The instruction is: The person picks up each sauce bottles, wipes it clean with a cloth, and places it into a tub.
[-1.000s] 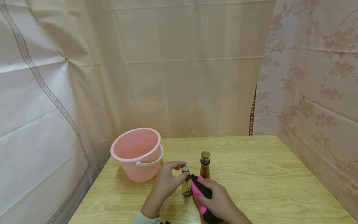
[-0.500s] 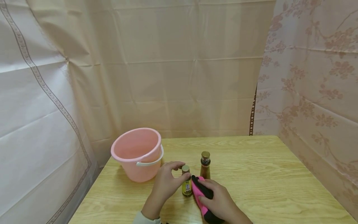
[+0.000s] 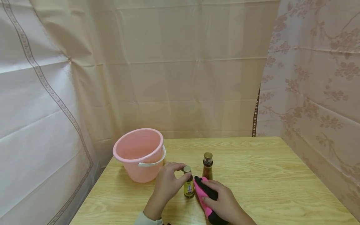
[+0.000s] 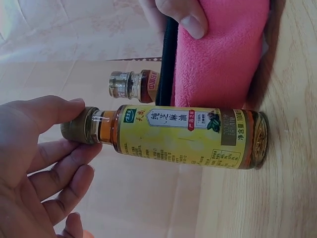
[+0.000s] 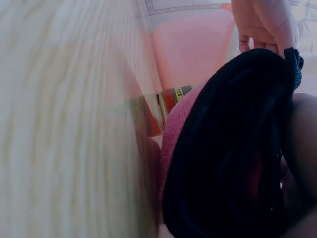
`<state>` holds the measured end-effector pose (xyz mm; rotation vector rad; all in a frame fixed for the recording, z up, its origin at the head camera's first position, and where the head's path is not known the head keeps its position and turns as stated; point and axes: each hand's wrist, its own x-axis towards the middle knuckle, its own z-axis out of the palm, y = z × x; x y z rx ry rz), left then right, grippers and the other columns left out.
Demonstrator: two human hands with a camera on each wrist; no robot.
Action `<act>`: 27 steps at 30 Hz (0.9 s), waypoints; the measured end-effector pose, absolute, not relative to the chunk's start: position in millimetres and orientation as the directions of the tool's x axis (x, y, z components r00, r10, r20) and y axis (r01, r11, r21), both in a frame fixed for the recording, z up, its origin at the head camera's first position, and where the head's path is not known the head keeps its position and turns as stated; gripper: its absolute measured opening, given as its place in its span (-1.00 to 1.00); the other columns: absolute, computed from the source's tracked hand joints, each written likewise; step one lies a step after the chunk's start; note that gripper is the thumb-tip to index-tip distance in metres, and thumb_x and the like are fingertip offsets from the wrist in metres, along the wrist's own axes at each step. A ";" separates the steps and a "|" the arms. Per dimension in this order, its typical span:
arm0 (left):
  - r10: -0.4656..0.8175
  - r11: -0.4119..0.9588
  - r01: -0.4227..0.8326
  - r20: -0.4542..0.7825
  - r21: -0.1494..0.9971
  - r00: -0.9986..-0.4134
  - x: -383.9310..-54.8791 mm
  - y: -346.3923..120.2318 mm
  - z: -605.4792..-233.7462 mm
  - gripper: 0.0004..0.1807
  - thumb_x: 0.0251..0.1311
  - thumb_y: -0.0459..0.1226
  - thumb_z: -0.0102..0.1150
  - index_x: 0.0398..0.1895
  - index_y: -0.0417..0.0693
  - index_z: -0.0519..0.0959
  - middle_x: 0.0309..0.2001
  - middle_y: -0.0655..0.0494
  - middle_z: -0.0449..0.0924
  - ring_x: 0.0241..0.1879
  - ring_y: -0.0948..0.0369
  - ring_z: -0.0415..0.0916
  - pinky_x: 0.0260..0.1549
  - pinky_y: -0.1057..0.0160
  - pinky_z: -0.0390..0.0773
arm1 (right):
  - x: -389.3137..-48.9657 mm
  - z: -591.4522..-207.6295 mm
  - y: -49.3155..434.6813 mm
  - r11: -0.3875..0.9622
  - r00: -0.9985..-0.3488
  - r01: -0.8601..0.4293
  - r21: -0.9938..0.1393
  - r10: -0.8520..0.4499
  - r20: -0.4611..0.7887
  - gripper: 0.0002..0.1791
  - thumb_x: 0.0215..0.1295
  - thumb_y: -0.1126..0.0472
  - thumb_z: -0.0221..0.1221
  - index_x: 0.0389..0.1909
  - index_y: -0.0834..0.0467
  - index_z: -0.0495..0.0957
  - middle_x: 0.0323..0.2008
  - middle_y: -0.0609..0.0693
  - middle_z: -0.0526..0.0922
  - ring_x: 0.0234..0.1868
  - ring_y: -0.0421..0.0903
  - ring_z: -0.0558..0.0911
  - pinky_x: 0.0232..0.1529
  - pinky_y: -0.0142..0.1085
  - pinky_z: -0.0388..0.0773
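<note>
My left hand [image 3: 168, 182] pinches the gold cap of a small sesame oil bottle [image 4: 168, 136] between thumb and fingers. The bottle stands upright on the table, its yellow label showing in the left wrist view. My right hand [image 3: 220, 201] grips a pink plush cloth [image 4: 218, 54] with black trim, thumb over the pink side. The cloth lies right beside the bottle, overlapping its edge in the left wrist view. From the right wrist, the cloth's dark trim [image 5: 228, 139] fills the middle and hides most of my right hand.
Behind the cloth stands a second, taller bottle [image 3: 207, 167] with a gold cap, its lower part hidden. A pink bucket [image 3: 143, 172] with a white handle stands at the left on the wood-grain table [image 3: 267, 184]. Curtains [image 3: 185, 78] hang close behind and at both sides.
The head view has shifted slightly, so everything sits a little further right. My right hand and the cloth have edged slightly to the right; my left hand keeps its hold on the bottle cap.
</note>
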<state>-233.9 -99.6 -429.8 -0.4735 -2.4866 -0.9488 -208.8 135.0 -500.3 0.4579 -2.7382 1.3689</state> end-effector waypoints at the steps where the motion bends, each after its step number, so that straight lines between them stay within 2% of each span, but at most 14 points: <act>1: 0.161 0.714 0.462 0.519 0.526 -0.840 -234.1 -99.6 -429.9 -0.77 0.12 -0.01 0.52 -0.19 0.19 0.80 -0.26 0.43 0.76 -0.17 0.33 0.59 -0.12 0.18 0.52 | -209.0 -500.3 135.2 0.566 -0.956 -0.278 -0.776 -0.239 0.169 -0.41 0.28 -0.04 0.40 0.35 -0.16 0.56 0.37 0.07 0.53 0.37 0.20 0.51 0.20 0.17 0.55; 9: 0.172 0.763 0.489 0.597 0.423 -0.784 -233.2 -99.9 -427.5 -0.75 0.08 0.01 0.53 -0.21 0.19 0.80 -0.28 0.40 0.76 -0.20 0.33 0.60 -0.13 0.15 0.48 | -210.0 -499.3 135.6 0.570 -0.962 -0.255 -0.781 -0.228 0.148 -0.38 0.28 -0.08 0.40 0.36 -0.11 0.56 0.38 0.03 0.53 0.34 0.12 0.53 0.09 -0.03 0.62; 14: 0.191 0.768 0.503 0.607 0.396 -0.771 -233.3 -100.4 -417.1 -0.76 0.08 0.03 0.53 -0.22 0.22 0.80 -0.30 0.42 0.75 -0.23 0.32 0.59 -0.14 0.16 0.50 | -209.6 -498.4 137.3 0.580 -0.968 -0.236 -0.780 -0.208 0.139 -0.37 0.26 -0.08 0.41 0.36 -0.12 0.56 0.38 0.04 0.52 0.33 0.12 0.53 0.00 -0.20 0.62; 20: 0.225 0.801 0.498 0.605 0.331 -0.764 -232.3 -102.4 -399.6 -0.75 0.08 0.06 0.52 -0.25 0.22 0.80 -0.29 0.40 0.76 -0.23 0.31 0.59 -0.18 0.17 0.46 | -210.3 -498.3 137.5 0.583 -0.967 -0.243 -0.775 -0.208 0.147 -0.38 0.25 -0.12 0.41 0.35 -0.17 0.56 0.38 0.03 0.53 0.34 0.13 0.53 0.07 -0.07 0.62; 27: 0.298 0.812 0.527 0.599 0.251 -0.743 -228.4 -106.2 -374.1 -0.73 0.08 0.06 0.53 -0.22 0.21 0.80 -0.24 0.32 0.79 -0.24 0.27 0.58 -0.21 0.18 0.49 | -209.4 -498.1 138.3 0.571 -0.967 -0.238 -0.786 -0.212 0.139 -0.36 0.26 -0.12 0.40 0.35 -0.10 0.56 0.38 0.04 0.53 0.32 0.12 0.54 0.03 -0.13 0.62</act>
